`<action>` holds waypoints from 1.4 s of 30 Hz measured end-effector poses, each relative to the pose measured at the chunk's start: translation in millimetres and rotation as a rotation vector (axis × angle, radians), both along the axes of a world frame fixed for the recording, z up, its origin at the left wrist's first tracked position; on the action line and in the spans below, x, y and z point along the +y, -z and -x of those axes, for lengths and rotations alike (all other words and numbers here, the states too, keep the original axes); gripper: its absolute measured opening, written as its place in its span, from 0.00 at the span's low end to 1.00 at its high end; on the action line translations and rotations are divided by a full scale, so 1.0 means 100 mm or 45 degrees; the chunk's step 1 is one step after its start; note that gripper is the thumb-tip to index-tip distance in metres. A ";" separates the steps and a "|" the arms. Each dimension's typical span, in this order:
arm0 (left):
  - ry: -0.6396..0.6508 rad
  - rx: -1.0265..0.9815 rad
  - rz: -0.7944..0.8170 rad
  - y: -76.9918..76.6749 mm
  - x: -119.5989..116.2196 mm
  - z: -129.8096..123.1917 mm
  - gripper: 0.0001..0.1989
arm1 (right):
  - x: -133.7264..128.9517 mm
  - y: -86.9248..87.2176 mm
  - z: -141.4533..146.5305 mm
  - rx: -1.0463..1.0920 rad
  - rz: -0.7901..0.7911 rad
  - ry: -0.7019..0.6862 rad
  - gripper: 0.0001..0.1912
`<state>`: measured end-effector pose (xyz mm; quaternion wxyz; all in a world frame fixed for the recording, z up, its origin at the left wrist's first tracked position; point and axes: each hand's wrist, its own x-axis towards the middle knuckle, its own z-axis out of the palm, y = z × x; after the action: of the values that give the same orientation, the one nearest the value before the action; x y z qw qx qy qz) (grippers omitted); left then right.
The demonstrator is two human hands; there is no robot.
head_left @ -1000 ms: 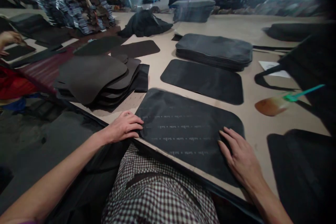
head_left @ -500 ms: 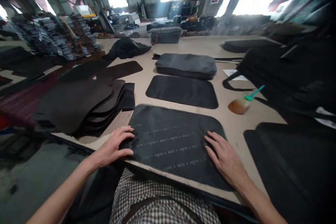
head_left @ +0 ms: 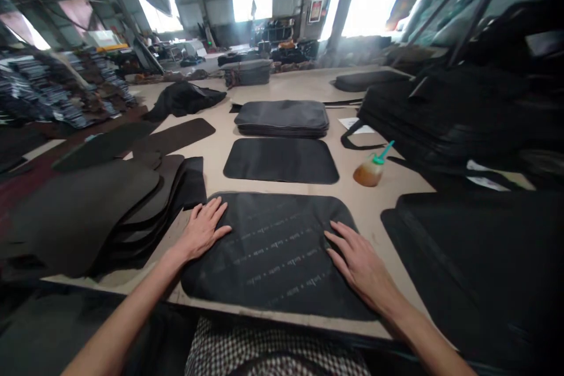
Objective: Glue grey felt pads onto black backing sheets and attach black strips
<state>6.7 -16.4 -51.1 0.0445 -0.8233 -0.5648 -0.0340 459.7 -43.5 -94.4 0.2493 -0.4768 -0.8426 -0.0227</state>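
Note:
Directly before me a black panel [head_left: 277, 252] with rounded corners and rows of faint pale lettering lies flat on the table. My left hand [head_left: 207, 228] rests on its left side, fingers stretched toward the far left corner. On the right side of the same panel lies my right hand [head_left: 359, 261], fingers spread and pointing inward. Neither hand grips anything. Just beyond is a smaller plain black panel [head_left: 282, 161]. Behind that sits a stack of similar dark panels [head_left: 282, 116].
Large dark sheets [head_left: 79, 211] are heaped on the left. To the right stand a bottle of amber liquid [head_left: 369, 173] with a green nozzle, a black bag [head_left: 423, 111] and another black panel [head_left: 467, 264]. The table's near edge [head_left: 273, 314] runs close to my body.
My left hand has moved up along the panel's left side, with its fingers laid flatter. My view has turned right, so most things sit further left. The right hand stays on the panel.

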 end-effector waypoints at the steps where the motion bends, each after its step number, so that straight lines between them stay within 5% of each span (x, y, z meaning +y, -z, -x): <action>1: 0.001 0.020 -0.015 0.02 0.03 0.00 0.34 | -0.01 -0.03 0.01 -0.004 0.012 0.009 0.20; 14: -0.108 0.065 -0.075 0.38 0.50 0.00 0.40 | -0.08 -0.48 0.13 -0.138 0.210 0.194 0.19; 20: -0.116 0.043 -0.090 0.39 0.50 -0.01 0.42 | 0.33 -0.64 0.28 -0.162 0.255 0.253 0.32; 27: -0.104 0.031 -0.018 0.26 0.47 -0.07 0.44 | 0.91 -0.81 -0.01 -0.155 0.470 0.245 0.18; 32: -0.137 0.096 -0.032 0.19 0.47 -0.12 0.44 | 1.14 -0.78 -0.35 -0.150 0.574 0.204 0.15; 42: -0.119 0.118 0.036 0.15 0.49 -0.10 0.43 | 1.26 -0.56 -0.28 -0.092 0.524 0.197 0.12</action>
<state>17.2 32.3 -66.1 0.0605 -0.7973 -0.6004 0.0141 488.0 82.4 -38.1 0.1139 -0.5797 -0.7988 0.1137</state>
